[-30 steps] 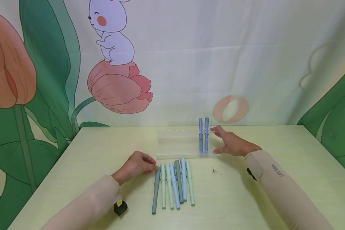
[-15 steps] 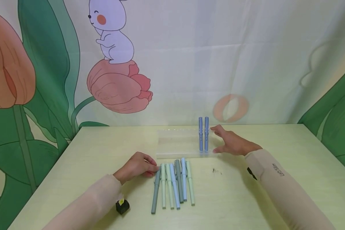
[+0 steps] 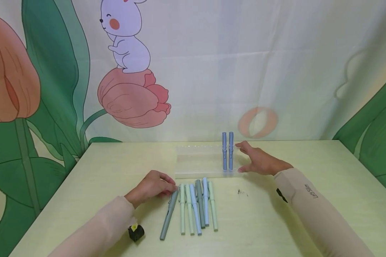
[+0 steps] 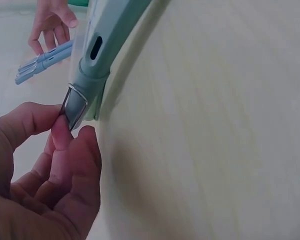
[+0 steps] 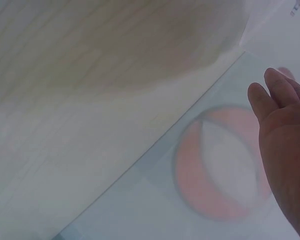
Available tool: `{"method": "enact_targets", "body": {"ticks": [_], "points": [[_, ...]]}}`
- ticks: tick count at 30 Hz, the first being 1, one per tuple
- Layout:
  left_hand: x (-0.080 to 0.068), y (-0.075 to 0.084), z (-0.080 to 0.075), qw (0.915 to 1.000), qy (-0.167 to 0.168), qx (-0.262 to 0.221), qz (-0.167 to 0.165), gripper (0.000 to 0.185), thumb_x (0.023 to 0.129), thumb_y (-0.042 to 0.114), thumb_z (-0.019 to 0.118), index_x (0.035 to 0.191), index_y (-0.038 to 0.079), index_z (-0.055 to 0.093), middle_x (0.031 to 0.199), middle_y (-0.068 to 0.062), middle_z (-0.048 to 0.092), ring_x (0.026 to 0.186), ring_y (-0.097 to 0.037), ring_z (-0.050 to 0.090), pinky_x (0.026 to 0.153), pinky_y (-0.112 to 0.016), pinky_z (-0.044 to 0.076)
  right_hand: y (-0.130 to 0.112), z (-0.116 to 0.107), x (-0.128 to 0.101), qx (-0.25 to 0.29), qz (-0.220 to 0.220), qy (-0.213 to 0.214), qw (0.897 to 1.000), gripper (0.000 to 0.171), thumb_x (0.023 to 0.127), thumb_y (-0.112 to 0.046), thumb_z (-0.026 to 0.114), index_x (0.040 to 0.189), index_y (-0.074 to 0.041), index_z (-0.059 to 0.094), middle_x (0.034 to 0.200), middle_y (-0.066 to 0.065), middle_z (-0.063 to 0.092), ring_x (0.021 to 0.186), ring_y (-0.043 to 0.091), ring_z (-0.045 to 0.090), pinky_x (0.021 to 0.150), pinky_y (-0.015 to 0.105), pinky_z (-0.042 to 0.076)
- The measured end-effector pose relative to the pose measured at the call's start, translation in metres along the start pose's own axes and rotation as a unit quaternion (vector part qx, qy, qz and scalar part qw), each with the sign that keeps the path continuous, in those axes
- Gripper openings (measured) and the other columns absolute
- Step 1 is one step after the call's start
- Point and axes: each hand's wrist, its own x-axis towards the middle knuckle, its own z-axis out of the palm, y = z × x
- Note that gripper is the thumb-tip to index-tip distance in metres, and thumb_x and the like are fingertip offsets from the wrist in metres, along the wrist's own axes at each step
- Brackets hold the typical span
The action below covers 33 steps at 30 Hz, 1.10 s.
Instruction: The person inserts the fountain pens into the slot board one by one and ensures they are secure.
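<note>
my left hand [image 3: 151, 187] pinches the clip end of the light, stiff, smooth grey-green plastic pen [image 3: 168, 215] lying lower centre on the desk [image 3: 276, 221], while my right hand [image 3: 260, 160] rests relaxed.

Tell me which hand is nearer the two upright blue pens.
Right. The right hand is just beside the upright blue pens; the left hand pinches a grey pen nearer the person.

pen [image 4: 107, 37]: you pinch smooth matt plastic; its clip [image 4: 74, 106] is shiny metal
rack [image 3: 199, 160]: clear, see-through plastic
table [image 3: 115, 167]: smooth, pale wood look
curtain [image 3: 276, 64]: soft printed cloth
</note>
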Motion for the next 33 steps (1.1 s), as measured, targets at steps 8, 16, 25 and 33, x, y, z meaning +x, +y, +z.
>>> {"method": "enact_targets", "body": {"ticks": [8,16,25,33], "points": [[-0.001,0.007,-0.004,0.9992,0.005,-0.038,0.009,0.015,0.085,0.009,0.079,0.096,0.000,0.071,0.088,-0.009,0.069,0.072,-0.017,0.066,0.071,-0.032,0.059,0.001,-0.001,0.002,-0.005,-0.002,0.001,1.000,0.088,0.085,-0.016,0.081,0.150,-0.010,0.023,0.159,0.023,0.027,0.148,0.036,0.024,0.115,0.056,0.026],[-0.002,0.017,-0.013,0.9977,0.012,-0.042,0.052,0.014,0.088,0.011,0.077,0.097,0.001,0.072,0.091,-0.008,0.069,0.077,-0.019,0.067,0.077,-0.033,0.059,0.003,-0.001,0.001,-0.002,-0.015,-0.001,1.000,0.088,0.085,-0.016,0.081,0.151,-0.007,0.022,0.159,0.024,0.027,0.147,0.037,0.025,0.115,0.056,0.026],[0.000,0.039,-0.022,0.9953,0.041,-0.046,0.075,0.014,0.089,0.014,0.077,0.097,0.004,0.072,0.091,-0.007,0.071,0.079,-0.022,0.068,0.081,-0.032,0.058,0.005,-0.002,0.001,-0.004,-0.028,0.002,1.000,0.087,0.085,-0.015,0.080,0.150,-0.006,0.022,0.159,0.024,0.027,0.147,0.038,0.026,0.114,0.056,0.027],[0.004,0.060,-0.025,0.9909,0.064,-0.059,0.103,0.015,0.087,0.012,0.078,0.095,0.001,0.071,0.091,-0.009,0.072,0.077,-0.023,0.068,0.080,-0.032,0.058,0.004,-0.002,0.002,-0.005,-0.028,-0.001,1.000,0.088,0.086,-0.016,0.080,0.150,-0.006,0.022,0.158,0.025,0.027,0.146,0.038,0.026,0.114,0.056,0.027]]}}
